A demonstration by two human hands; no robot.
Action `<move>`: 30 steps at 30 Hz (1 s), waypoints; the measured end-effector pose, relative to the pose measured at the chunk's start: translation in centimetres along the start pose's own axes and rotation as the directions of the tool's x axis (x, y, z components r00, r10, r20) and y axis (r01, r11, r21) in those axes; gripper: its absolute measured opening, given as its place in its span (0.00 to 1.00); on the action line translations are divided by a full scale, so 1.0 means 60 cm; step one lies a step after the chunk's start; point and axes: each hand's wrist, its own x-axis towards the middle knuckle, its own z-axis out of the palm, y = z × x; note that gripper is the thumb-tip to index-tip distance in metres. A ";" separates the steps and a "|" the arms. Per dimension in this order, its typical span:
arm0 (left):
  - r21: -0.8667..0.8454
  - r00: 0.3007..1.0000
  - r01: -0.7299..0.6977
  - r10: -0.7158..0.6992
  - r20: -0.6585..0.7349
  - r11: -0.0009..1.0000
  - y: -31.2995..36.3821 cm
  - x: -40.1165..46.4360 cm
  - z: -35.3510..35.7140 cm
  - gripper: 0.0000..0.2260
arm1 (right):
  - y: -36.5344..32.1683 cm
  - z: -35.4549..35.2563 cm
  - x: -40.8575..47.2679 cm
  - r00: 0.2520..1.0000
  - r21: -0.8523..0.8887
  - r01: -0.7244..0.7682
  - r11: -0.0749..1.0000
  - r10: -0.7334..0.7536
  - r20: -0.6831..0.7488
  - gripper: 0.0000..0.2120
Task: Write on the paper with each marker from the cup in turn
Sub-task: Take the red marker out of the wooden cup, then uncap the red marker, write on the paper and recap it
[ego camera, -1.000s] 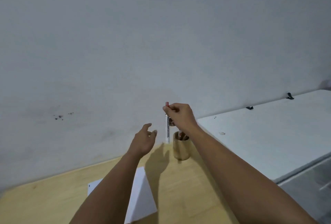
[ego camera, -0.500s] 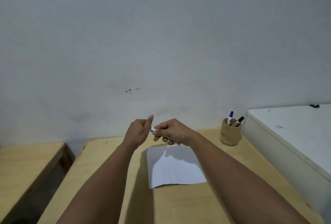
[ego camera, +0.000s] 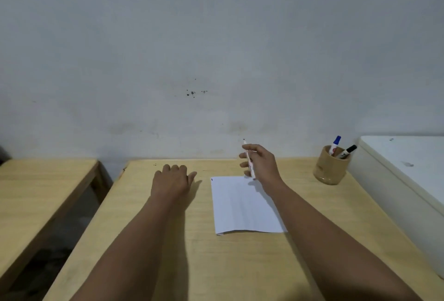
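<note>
Marker point(ego camera: 249, 165), carried from the cup point(ego camera: 331, 168) a second ago and seemingly uncapped since, is now gripped in the right hand point(ego camera: 260, 165), tip over the paper's point(ego camera: 242, 204) far edge. Left hand point(ego camera: 173, 179) has dropped to the desk point(ego camera: 216, 264), fingers curled; any cap hidden. Writing appears imminent.

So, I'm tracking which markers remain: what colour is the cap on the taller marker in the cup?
Blue cap, seen in the head view.

dim flat indoor light, soft shadows right of left hand point(ego camera: 171, 180), slightly soft focus, wide-angle bending at edges
</note>
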 end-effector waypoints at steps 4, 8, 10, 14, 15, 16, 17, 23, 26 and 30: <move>0.055 0.999 0.025 -0.023 -0.030 0.998 0.000 -0.018 0.043 0.20 | -0.007 -0.009 0.004 0.996 0.269 -0.078 0.960 0.088 -0.023 0.19; 0.031 0.997 0.074 -0.074 0.002 0.997 -0.003 -0.019 0.028 0.25 | 0.001 -0.013 0.004 0.999 0.214 -0.023 0.977 0.030 -0.028 0.11; 0.016 0.994 0.107 -0.107 -0.013 0.994 0.000 -0.026 0.013 0.30 | 0.000 -0.011 0.000 0.995 0.172 -0.002 0.985 0.018 -0.094 0.02; -0.136 0.946 -0.065 0.017 -0.323 0.989 0.037 -0.060 -0.015 0.26 | 0.000 -0.002 0.003 0.984 0.099 0.051 0.994 -0.033 -0.173 0.15; -0.155 0.934 -0.147 0.085 -0.348 0.977 0.055 -0.069 -0.018 0.25 | 0.003 0.003 0.004 0.986 0.082 0.054 0.995 -0.040 -0.160 0.14; -0.163 0.934 -0.202 0.140 -0.328 0.966 0.073 -0.078 -0.020 0.24 | 0.006 0.009 0.004 0.990 0.064 0.048 0.997 -0.039 -0.135 0.11; -0.172 0.949 -0.222 0.172 -0.264 0.960 0.090 -0.086 -0.020 0.26 | 0.007 0.017 0.003 0.994 0.039 0.042 0.998 -0.038 -0.105 0.09; -0.162 0.971 -0.187 0.207 0.117 0.969 0.116 -0.109 -0.001 0.37 | 0.040 0.064 0.004 1.000 -0.123 0.030 0.992 -0.029 0.007 0.15; -0.169 0.978 -0.169 0.187 0.097 0.971 0.114 -0.116 0.006 0.37 | 0.067 0.085 0.015 1.000 -0.117 -0.007 0.993 0.005 -0.014 0.14; -0.217 0.976 -0.160 0.188 0.113 0.963 0.108 -0.117 0.015 0.39 | 0.108 0.091 0.007 0.998 -0.141 -0.053 0.989 0.049 -0.032 0.12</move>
